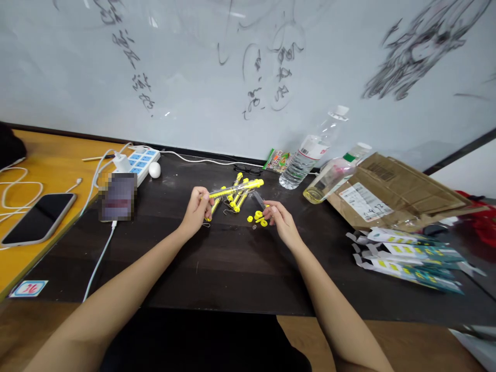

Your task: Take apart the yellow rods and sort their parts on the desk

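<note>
My left hand (197, 212) is closed around the near end of a long, thin clear tube with yellow ends (238, 188), which points to the right above the table. Under it lies a loose pile of similar yellow-ended pieces (237, 200), some with thin wire hooks. My right hand (282, 222) pinches a flat, greyish see-through strip (259, 200) between thumb and fingers. Close to its fingertips, several small round yellow caps (258, 215) lie on the dark table. A tiny clear piece (254, 227) rests just in front of them.
A water bottle (306, 157) and a bottle of yellowish liquid (331, 178) stand behind on the right. Beside them are a cardboard parcel (387, 191) and several opened slim boxes (411, 258). To the left are a power strip (143, 163), a charging phone (118, 196) and cables.
</note>
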### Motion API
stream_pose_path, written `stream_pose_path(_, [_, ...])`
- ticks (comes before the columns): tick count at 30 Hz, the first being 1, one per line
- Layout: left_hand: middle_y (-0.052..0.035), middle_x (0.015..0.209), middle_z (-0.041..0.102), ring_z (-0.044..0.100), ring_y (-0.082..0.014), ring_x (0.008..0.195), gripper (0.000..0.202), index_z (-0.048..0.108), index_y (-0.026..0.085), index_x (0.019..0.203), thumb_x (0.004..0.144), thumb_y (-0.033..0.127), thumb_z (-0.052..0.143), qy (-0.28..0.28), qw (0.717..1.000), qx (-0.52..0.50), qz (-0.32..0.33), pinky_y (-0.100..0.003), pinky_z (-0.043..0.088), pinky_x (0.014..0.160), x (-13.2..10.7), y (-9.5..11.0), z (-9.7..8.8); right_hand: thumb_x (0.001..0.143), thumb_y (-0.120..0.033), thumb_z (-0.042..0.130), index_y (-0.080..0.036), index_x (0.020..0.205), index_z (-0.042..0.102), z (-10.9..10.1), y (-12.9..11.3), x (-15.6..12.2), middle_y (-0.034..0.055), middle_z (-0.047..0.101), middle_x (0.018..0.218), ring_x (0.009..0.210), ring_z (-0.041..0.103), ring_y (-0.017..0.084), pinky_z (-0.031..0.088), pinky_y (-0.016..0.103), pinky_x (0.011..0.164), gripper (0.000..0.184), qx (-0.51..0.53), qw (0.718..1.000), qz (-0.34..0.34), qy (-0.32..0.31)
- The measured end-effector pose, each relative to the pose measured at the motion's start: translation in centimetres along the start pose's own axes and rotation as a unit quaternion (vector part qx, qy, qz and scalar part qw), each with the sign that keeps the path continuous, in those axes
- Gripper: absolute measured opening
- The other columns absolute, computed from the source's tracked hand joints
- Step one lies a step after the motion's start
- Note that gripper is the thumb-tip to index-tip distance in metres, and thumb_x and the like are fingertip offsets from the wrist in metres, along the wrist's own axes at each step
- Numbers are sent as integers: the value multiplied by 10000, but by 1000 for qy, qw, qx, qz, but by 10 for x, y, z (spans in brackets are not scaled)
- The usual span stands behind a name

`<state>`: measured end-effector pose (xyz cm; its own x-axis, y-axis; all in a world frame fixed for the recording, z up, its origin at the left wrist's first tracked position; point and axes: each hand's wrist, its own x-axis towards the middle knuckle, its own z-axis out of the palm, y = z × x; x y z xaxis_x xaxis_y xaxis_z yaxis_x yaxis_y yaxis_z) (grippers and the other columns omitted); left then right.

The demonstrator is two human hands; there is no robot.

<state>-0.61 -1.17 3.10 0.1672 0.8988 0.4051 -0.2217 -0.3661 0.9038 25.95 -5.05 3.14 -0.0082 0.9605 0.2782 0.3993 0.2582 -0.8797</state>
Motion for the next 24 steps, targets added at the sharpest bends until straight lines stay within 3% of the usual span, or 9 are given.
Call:
stream_pose_path(3, [66, 727, 493, 367, -13, 400, 241, 339, 218, 883, 905, 431, 449, -51, 998, -11, -25, -144, 362, 397, -7, -3, 7, 845, -541, 475, -215, 1137, 515, 8, -4, -3, 21, 610, 803, 641, 569, 130, 410, 215, 481, 440, 122, 992, 19, -37])
stream_pose_path(7, [48, 747, 508, 365, -16, 418, 284, 344, 213, 883, 898, 478, 446, -119, 992, -1, -48, -158, 360, 421, -12, -7, 11, 805, -537, 547, -264, 1217, 413, 15, -13, -7, 14, 650, 814, 584, 590, 132, 422, 209, 424, 512, 266, 958, 71, -79])
stream_pose_path(10, [33, 773, 531, 387, -23, 440, 299, 360, 211, 921, 890, 492, 460, -149, 987, -1, -60, -193, 420, 484, -14, -8, 11, 783, -499, 605, -249, 1090, 482, 17, -17, -9, 13, 664, 815, 567, 596, 123, 450, 209, 416, 415, 320, 938, 98, -87])
stream_pose_path(13, [3, 802, 571, 495, -58, 523, 311, 391, 205, 1019, 893, 483, 451, -133, 988, 5, -76, -244, 479, 585, -14, -8, 10, 762, -468, 650, -237, 967, 503, 18, -18, -9, 9, 674, 800, 566, 604, 118, 476, 212, 431, 342, 335, 934, 100, -71])
stream_pose_path(17, [-64, 941, 618, 631, -148, 835, 332, 412, 199, 1116, 885, 434, 452, -85, 992, 30, -90, -310, 506, 754, -11, -10, 8, 763, -455, 659, -240, 964, 511, 21, -18, -10, 7, 683, 802, 589, 622, 120, 495, 214, 454, 330, 341, 934, 93, -49])
stream_pose_path(20, [-63, 1002, 608, 612, -171, 929, 391, 440, 201, 1106, 786, 361, 598, -64, 985, 147, -66, -294, 499, 758, -10, -14, 3, 774, -445, 653, -242, 966, 511, 22, -17, -10, 4, 685, 807, 592, 625, 116, 496, 208, 461, 314, 348, 933, 87, -39])
stream_pose_path(24, [-17, 921, 615, 572, -134, 736, 435, 501, 203, 1069, 696, 320, 692, -90, 938, 334, -34, -276, 472, 689, -10, -14, -6, 778, -427, 656, -241, 965, 513, 21, -16, -9, 4, 689, 810, 596, 628, 116, 499, 209, 465, 299, 349, 933, 84, -18])
